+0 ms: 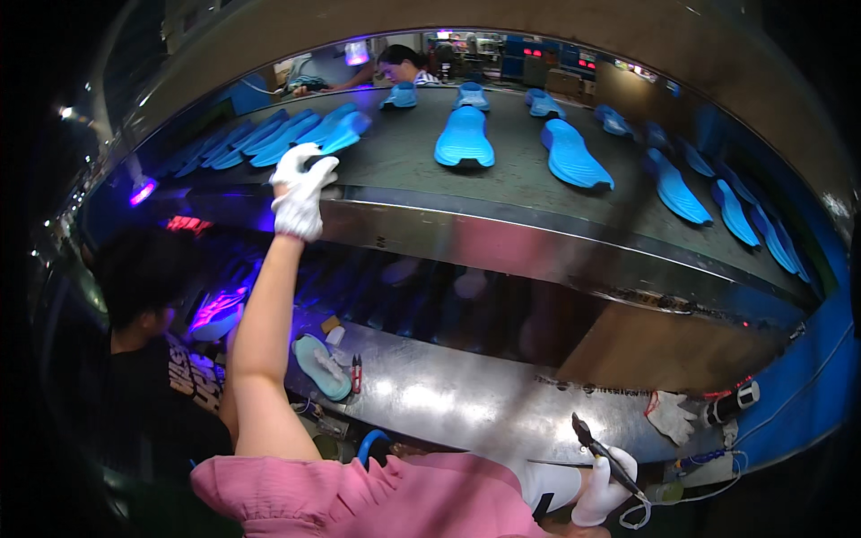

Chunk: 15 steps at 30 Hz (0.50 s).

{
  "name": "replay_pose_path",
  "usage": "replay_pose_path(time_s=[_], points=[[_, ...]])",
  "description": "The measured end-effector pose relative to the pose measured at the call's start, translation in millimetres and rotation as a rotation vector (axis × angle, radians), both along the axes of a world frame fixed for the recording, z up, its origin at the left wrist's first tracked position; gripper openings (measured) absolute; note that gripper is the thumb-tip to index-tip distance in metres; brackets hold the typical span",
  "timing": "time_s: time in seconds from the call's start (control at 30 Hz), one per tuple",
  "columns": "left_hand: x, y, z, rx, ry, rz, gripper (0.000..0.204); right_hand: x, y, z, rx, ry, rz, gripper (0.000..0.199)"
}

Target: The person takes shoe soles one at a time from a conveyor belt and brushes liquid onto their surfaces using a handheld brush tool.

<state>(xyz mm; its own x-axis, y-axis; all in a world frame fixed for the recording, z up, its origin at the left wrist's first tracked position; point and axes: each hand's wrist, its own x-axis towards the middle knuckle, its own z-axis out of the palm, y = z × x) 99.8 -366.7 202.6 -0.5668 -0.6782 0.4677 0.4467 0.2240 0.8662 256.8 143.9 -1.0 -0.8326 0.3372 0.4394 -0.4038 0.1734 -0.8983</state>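
Observation:
My left hand (303,199), in a white glove, reaches up over the front edge of the raised conveyor belt. Its fingers are bent and apart, with no object seen between them. Just beyond the fingertips lies a blue shoe sole (339,134), slightly blurred; whether they touch it I cannot tell. Low on the right, my right hand (603,491), also gloved in white, is closed around a slim dark pen-like tool (603,448) with a pale cord at its rear end. The tool's tip points up and left over the metal bench (466,394).
More blue soles (465,139) lie in rows along the belt (404,170). On the bench are a pale sole (321,366), red-handled snips (357,374), a loose glove (670,417) and a black cylinder (731,403). A co-worker (148,341) sits close at left; another person (404,67) is beyond the belt.

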Motion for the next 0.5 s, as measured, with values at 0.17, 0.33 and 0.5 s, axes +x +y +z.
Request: replay_pose_path(time_s=[0.17,0.33,0.5], points=[[38.6,152.4,-49.5,-0.773,0.542,0.438,0.018,8.9,4.0,7.5,-0.142,-0.003,-0.219,0.029],[81.9,232.0,-130.5,-1.055,0.514,-0.821,0.019,14.6,22.0,-0.9,-0.316,-0.01,-0.411,0.021],[64.8,308.7,-301.1,-0.994,0.381,-1.218,0.028,8.7,27.9,-9.8,-0.447,-0.178,-0.517,0.021]])
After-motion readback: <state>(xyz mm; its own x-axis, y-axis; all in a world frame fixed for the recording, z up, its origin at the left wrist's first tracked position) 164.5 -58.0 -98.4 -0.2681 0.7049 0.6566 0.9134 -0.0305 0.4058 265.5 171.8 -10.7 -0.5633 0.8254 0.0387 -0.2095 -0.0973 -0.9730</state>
